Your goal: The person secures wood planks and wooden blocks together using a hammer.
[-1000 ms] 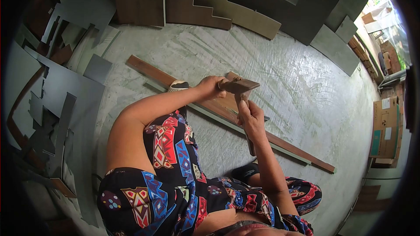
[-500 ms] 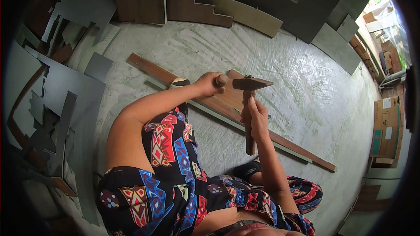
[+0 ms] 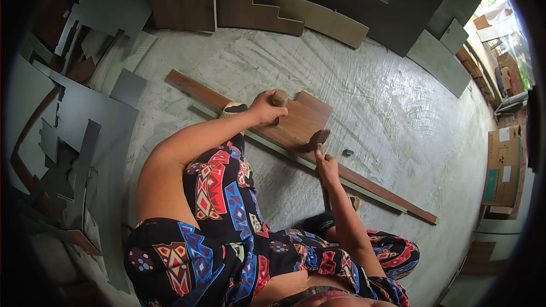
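Left fingers: clenched upright tool, apparently steadying it for striking.
Right fingers: gripped hammer near its head, likely for control.
Board: lay right of tool, floor probably backing it.

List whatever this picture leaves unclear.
In the head view:
Working end of the brown wooden-handled tool: blurred, partly behind the left hand.
Grip of the dark-headed hammer: covered by the right hand.
Small dark block: too small to identify.
Print on the brown cardboard box: too small.
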Tool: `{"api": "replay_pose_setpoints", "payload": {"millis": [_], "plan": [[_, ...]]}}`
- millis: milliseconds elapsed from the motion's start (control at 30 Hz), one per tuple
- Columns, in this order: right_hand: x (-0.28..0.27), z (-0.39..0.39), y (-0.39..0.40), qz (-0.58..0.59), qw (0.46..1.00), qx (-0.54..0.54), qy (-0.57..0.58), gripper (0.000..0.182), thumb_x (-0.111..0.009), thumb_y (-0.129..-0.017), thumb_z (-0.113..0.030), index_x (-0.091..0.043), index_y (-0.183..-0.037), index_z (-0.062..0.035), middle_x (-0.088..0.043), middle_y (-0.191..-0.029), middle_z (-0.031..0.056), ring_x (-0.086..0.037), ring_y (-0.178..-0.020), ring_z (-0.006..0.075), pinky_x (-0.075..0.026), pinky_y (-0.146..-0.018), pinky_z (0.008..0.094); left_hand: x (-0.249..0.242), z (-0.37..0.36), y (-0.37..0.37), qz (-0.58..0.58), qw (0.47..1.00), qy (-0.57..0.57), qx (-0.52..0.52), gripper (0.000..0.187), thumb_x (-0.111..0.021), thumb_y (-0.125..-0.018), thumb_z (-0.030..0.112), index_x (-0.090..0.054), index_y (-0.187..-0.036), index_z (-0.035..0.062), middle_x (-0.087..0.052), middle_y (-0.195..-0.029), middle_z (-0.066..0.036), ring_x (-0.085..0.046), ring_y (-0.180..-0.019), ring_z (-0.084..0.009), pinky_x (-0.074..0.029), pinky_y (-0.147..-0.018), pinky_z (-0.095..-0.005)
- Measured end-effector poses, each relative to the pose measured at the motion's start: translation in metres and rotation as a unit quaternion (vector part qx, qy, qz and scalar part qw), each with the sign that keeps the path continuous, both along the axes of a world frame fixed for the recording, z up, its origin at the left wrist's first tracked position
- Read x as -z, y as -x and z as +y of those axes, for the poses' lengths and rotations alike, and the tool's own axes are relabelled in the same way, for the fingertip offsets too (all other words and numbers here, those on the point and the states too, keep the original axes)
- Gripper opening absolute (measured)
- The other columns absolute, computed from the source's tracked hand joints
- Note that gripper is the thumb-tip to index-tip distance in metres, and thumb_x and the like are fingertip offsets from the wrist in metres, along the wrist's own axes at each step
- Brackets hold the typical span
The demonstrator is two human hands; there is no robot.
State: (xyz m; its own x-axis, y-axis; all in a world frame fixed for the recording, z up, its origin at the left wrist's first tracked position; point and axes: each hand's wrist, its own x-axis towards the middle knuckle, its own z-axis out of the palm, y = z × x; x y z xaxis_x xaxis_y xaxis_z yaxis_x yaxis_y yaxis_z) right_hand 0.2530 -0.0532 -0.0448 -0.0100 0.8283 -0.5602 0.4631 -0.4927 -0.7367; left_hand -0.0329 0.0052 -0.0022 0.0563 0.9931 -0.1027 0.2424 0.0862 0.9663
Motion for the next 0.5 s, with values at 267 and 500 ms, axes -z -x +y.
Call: {"api": "replay_pose_setpoints", "payload": {"millis": [267,500], "plan": [[0.027,0.005,-0.011,-0.054,0.996,-0.064,-0.038,0.049,-0.057,-0.084,-0.043,-0.055,-0.068,0.003,-0.052,-0.054,0.0085,-0.051,-0.046,0.0172,-0.039,-0.044,0.0321,-0.021,-0.003,-0.017,0.047,0.996,-0.04,0.06,0.024,-0.07,-0.067,0.012,-0.057,-0.086,0.0062,-0.056,-0.073,0.001,-0.052,-0.071,-0.0082,-0.046,-0.069,-0.0258],[0.002,0.004,-0.004,-0.037,0.998,-0.042,0.008,0.052,-0.056,-0.084,-0.045,-0.057,-0.07,0.005,-0.054,-0.054,0.0123,-0.057,-0.051,0.0218,-0.043,-0.05,0.0355,-0.022,-0.004,-0.018,0.058,0.996,-0.034,0.061,0.025,-0.07,-0.066,0.014,-0.058,-0.086,0.0068,-0.056,-0.073,0.0,-0.052,-0.07,-0.0089,-0.046,-0.068,-0.0264]]}}
